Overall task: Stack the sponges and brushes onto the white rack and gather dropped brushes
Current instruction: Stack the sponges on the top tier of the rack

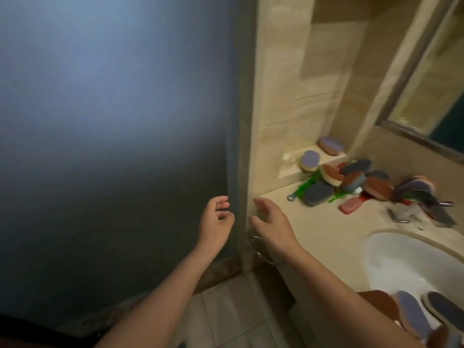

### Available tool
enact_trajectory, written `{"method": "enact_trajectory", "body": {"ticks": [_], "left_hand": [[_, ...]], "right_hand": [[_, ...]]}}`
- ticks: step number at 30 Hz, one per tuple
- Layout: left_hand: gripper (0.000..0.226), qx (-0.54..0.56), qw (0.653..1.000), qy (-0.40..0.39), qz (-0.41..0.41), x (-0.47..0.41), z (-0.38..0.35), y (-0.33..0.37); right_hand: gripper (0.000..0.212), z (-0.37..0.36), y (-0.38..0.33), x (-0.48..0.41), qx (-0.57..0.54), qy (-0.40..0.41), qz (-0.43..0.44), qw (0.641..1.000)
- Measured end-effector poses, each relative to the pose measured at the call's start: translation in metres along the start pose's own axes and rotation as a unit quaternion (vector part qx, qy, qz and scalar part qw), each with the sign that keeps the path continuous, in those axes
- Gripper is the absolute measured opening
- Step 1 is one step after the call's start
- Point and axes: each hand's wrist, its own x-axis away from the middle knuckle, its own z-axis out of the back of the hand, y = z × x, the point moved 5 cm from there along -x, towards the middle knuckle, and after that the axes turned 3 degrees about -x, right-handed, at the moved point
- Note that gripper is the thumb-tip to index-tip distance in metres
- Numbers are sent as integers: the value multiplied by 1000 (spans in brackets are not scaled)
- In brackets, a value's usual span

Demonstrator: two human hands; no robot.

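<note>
Hands in view: two, both bare, reaching forward from the bottom of my feed.
Left hand (217, 222): in front of the frosted glass door (113, 121). Its fingers (221, 202) are loosely curled, with a gap to the thumb, and hold nothing.
Right hand (272, 223): at the left corner of the counter (313, 229), beside the tiled pillar (278, 96). Its fingers (261, 204) are relaxed and slightly spread, holding nothing. I cannot tell whether the tips touch the tile.
Ledge sponges (309, 160): two oval ones with purple tops, on the low ledge (288, 173) against the wall, apart from each other. A small white item sits at the ledge's left end, too blurred for me to name.
Pile sponges (318, 194): I count at least six oval ones in grey, purple and brown, heaped at the back of the counter between ledge and sink. The right end of the heap is smeared, so my count may be short.
Green brushes (305, 187): two green handles poke out from under the pile toward the left. One ends in a teal loop (291, 197).
Pink-red brush (350, 205): one, lying flat on the counter just in front of the pile.
Near sponges (411, 315): three oval pads, one brown, one purple, one dark grey, at the bottom right by the sink's near rim. I cannot tell what carries them.
Sink (401, 262): one, white, set into the counter on the right.
Mirror (439, 84): one, framed, upper right.
Metal ring (258, 243): one, below the counter edge, partly hidden by the right wrist.
</note>
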Motion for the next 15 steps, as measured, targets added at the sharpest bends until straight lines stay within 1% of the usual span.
{"method": "enact_trajectory", "body": {"ticks": [8,15], "left_hand": [[39,-8,991,110,76,22,117,-68],[37,-9,964,222,146,64,188,-118]], "right_hand": [[50,-124,-40,0,27,-132,47,990],[50,-212,-66,12,49,-264,89,959]]}}
